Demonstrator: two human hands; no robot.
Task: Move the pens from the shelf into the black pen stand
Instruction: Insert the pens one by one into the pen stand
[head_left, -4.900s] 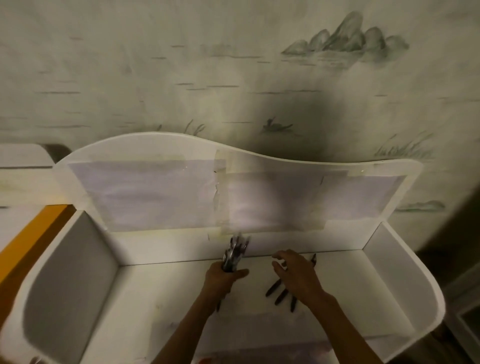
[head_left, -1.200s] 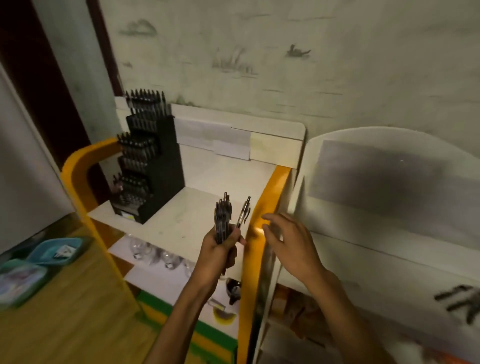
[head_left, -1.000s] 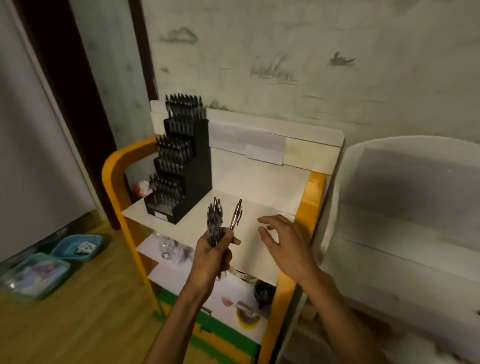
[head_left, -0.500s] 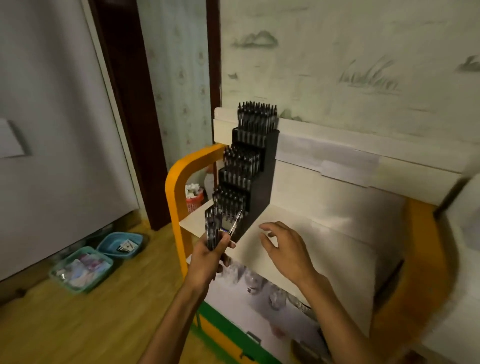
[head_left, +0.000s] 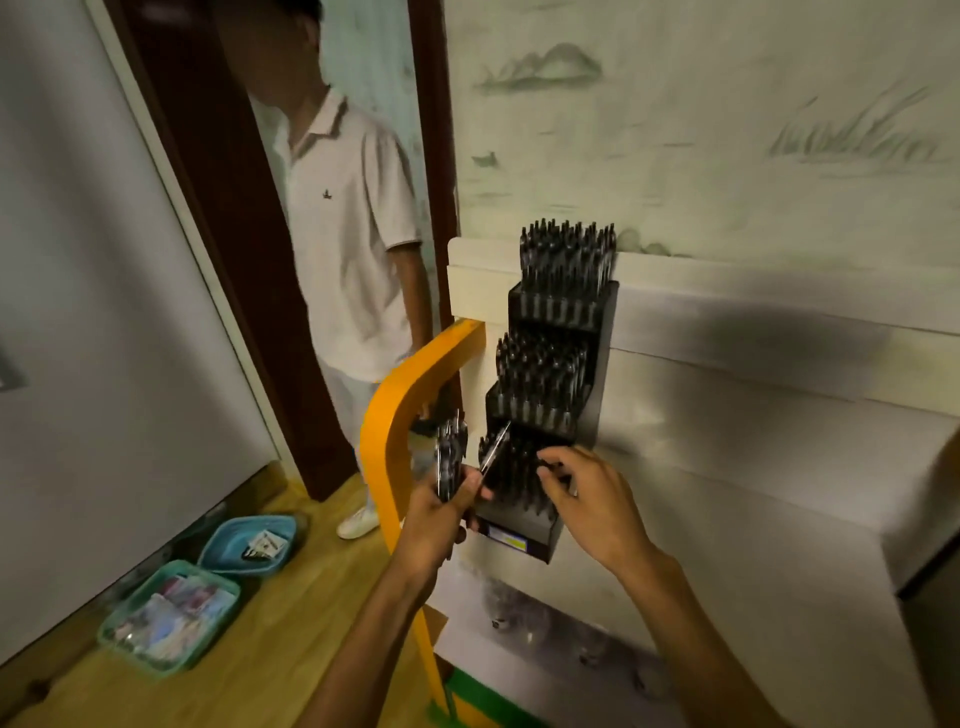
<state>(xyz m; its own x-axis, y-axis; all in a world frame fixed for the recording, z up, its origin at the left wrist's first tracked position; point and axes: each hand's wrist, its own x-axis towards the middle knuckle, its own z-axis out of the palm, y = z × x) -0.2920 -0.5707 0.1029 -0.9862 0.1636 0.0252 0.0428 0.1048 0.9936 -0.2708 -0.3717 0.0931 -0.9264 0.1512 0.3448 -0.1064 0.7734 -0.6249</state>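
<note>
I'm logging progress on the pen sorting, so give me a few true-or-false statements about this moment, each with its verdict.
1. The left hand grips a bundle of pens. True.
2. The black pen stand is empty. False: its tiers are packed with pens.
3. The right hand reaches toward the stand's lowest tier. True.
4. The stand lies on the floor. False: it stands on a white shelf.
5. Two baskets sit on the floor. True.

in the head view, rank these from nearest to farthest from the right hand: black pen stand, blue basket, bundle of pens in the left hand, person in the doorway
From the right hand:
1. black pen stand: its lowest tier sits at the fingertips.
2. bundle of pens: just to the left, gripped in the left hand.
3. blue basket: on the floor, lower left.
4. person in the doorway: upper left, behind the orange shelf rail.
</note>
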